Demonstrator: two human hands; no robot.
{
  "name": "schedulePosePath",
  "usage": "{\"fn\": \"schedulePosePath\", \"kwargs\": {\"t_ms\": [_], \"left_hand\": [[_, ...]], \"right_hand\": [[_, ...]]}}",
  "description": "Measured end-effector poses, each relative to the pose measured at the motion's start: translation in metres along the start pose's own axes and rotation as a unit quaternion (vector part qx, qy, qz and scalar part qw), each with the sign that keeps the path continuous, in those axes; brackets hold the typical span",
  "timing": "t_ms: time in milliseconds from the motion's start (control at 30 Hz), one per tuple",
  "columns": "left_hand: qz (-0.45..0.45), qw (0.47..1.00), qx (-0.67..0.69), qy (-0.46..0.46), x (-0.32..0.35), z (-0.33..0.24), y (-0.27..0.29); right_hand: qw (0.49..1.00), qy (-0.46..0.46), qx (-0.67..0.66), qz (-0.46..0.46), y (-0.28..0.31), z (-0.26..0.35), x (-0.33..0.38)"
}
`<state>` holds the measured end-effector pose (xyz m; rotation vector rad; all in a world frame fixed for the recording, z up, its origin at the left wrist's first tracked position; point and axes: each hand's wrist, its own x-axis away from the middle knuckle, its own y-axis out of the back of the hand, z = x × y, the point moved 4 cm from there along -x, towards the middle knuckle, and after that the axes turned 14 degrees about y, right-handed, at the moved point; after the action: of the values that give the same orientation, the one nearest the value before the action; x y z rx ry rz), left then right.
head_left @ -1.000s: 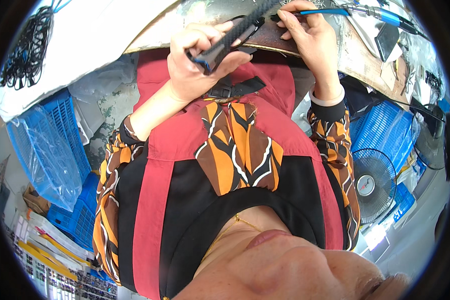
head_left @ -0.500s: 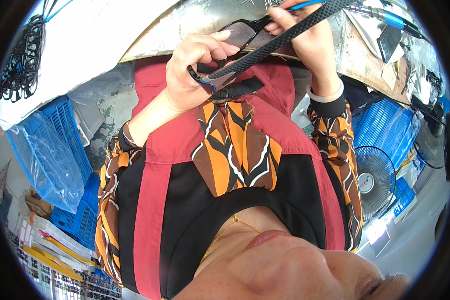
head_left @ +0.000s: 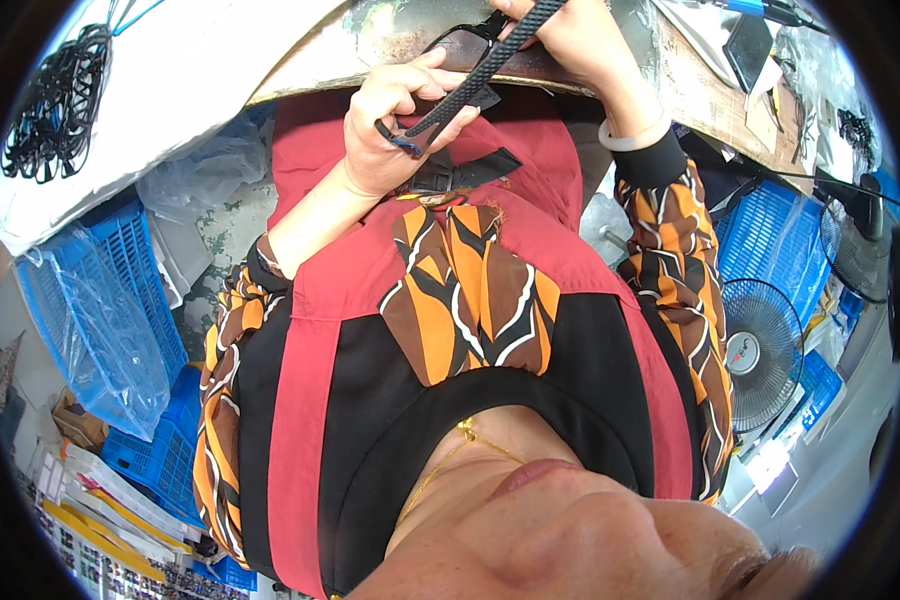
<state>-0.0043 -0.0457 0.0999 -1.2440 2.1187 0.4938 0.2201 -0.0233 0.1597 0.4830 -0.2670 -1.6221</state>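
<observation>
Black-framed eyeglasses (head_left: 458, 42) are held over the bench edge, in front of my lap. My left hand (head_left: 382, 125) closes round their near side, thumb and fingers gripping the frame. A long dark, textured temple (head_left: 475, 82) slants from my left hand up to the top edge, with blue at its lower end. My right hand (head_left: 582, 42) is at the far right part of the eyeglasses, its fingers bent in at the frame. Part of that hand is cut off by the top edge and the temple crosses its fingertips, so whether it also holds a tool cannot be seen.
A bundle of black eyeglass parts (head_left: 58, 105) lies on the white-covered surface at left. Blue plastic crates (head_left: 135, 285) stand below it. A black-and-blue corded tool (head_left: 760, 8) lies at the upper right of the bench (head_left: 710, 90). A fan (head_left: 760, 350) stands at right.
My right hand has shifted left and up, and the blue slim thing by its fingers is out of sight. The temple has swung steeper. My left hand stays on the eyeglasses.
</observation>
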Motion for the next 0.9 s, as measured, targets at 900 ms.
{"fn": "schedulePosePath", "kwargs": {"t_ms": [900], "left_hand": [[-0.059, 0.599, 0.62, 0.503, -0.07, -0.002, 0.035]], "right_hand": [[0.773, 0.229, -0.37, -0.462, 0.114, -0.042, 0.018]]}}
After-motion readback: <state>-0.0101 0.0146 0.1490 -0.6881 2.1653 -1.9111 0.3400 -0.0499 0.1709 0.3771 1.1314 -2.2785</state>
